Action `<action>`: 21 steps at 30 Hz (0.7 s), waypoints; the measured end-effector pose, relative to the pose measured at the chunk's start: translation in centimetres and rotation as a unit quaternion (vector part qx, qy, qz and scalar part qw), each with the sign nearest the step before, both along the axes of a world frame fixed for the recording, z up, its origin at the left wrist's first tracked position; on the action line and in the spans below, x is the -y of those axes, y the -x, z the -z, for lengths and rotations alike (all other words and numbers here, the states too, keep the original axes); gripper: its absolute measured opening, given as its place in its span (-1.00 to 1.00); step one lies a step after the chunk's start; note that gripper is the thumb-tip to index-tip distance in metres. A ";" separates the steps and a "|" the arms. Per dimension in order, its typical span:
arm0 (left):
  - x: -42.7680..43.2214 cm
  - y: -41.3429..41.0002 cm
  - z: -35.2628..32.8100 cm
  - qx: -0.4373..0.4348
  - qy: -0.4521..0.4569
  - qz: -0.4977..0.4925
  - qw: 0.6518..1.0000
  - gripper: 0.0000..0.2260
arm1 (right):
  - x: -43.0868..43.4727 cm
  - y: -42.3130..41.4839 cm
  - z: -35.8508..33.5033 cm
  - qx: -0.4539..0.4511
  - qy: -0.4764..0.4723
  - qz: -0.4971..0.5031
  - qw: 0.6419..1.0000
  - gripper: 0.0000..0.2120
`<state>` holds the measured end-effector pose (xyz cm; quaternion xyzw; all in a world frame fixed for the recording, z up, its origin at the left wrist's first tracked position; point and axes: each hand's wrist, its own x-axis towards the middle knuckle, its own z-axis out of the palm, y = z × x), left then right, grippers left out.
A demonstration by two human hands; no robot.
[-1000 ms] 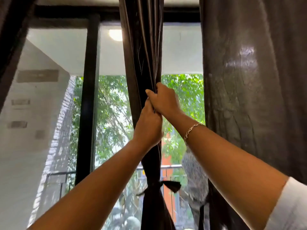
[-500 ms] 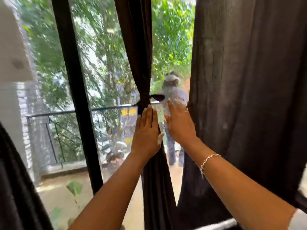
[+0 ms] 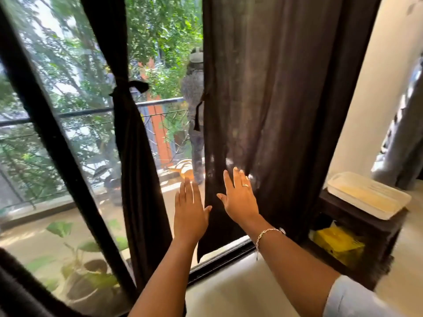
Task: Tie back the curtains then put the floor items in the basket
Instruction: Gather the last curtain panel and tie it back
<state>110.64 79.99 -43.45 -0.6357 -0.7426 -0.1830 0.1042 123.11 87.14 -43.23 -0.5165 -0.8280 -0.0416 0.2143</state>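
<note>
A dark brown curtain (image 3: 128, 138) hangs gathered in front of the glass door, bound at its middle by a dark tie (image 3: 128, 88). To its right a second dark curtain (image 3: 274, 92) hangs loose and wide. My left hand (image 3: 190, 209) is raised with straight fingers between the two curtains, holding nothing. My right hand (image 3: 240, 197), with a ring and a bracelet, has spread fingers in front of the loose curtain's lower left edge. Whether it touches the cloth I cannot tell.
A black door frame (image 3: 57, 138) crosses the glass at the left. A dark wooden side table (image 3: 357, 227) stands at the right, with a plastic lidded box (image 3: 368, 197) on top and a yellow bag (image 3: 336, 245) inside. Potted leaves (image 3: 82, 266) sit outside.
Both hands let go of the gathered curtain, came down and shifted right toward the loose curtain. The view tilted down and swung right, bringing the side table into sight.
</note>
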 end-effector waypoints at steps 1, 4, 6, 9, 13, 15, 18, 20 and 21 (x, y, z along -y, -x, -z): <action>-0.3 -0.9 0.2 0.009 0.003 0.008 1.000 -0.31 | -0.2 -1.1 0.3 -0.004 0.005 0.009 1.000 -0.35; -1.7 -3.8 0.5 0.018 0.004 0.027 0.999 -0.32 | -1.3 -4.4 1.0 -0.004 0.010 0.028 1.000 -0.35; -3.3 -6.4 0.6 0.022 0.003 0.035 0.999 -0.32 | -2.5 -7.2 1.3 -0.002 0.012 0.042 0.999 -0.35; -5.9 -10.9 0.3 0.015 0.006 0.047 0.999 -0.33 | -4.7 -11.8 1.4 0.006 0.013 0.063 0.998 -0.36; -10.0 -16.9 -0.3 -0.003 -0.011 0.063 0.998 -0.34 | -8.2 -18.1 1.1 -0.010 0.008 0.078 0.997 -0.36; -11.7 -19.3 -0.4 -0.007 -0.011 0.069 0.998 -0.34 | -9.7 -20.7 1.1 -0.010 0.005 0.084 0.996 -0.36; -13.6 -22.0 -0.4 0.000 -0.005 0.063 0.998 -0.34 | -11.7 -23.4 0.9 -0.012 0.006 0.088 0.996 -0.37; -14.7 -23.0 -0.4 0.005 -0.005 0.055 0.998 -0.34 | -12.9 -24.5 0.6 -0.010 0.003 0.079 0.997 -0.37; -15.1 -23.4 -0.4 0.005 -0.007 0.052 0.999 -0.34 | -13.4 -24.8 0.3 -0.009 0.000 0.074 0.997 -0.37</action>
